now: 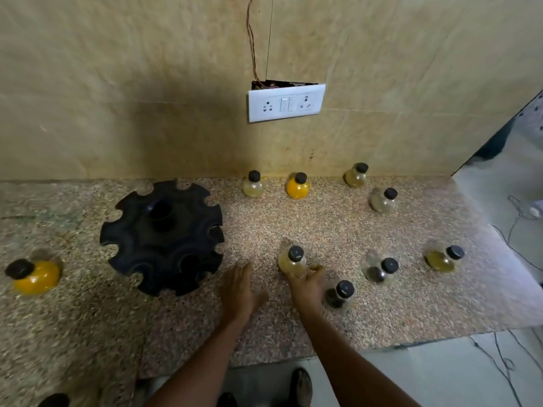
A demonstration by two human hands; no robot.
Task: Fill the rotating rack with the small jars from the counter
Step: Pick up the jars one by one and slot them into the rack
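Observation:
The black rotating rack (pixel 163 236) stands on the speckled counter (pixel 264 224), its notched slots holding nothing. Small glass jars with black caps are spread around it. My right hand (pixel 307 284) curls around the base of a pale-yellow jar (pixel 292 259) just right of centre; the jar still stands on the counter. My left hand (pixel 239 289) hovers flat and open between the rack and that jar. A bright yellow jar (pixel 33 274) stands left of the rack. A dark-spice jar (pixel 340 293) sits right beside my right wrist.
Along the wall stand three jars (pixel 252 185), (pixel 297 186), (pixel 355 175), with another jar (pixel 383 199) further right. Two more jars (pixel 382 270), (pixel 445 258) stand at the right. A socket plate (pixel 286 102) hangs on the wall. The counter ends at the right, cables on the floor.

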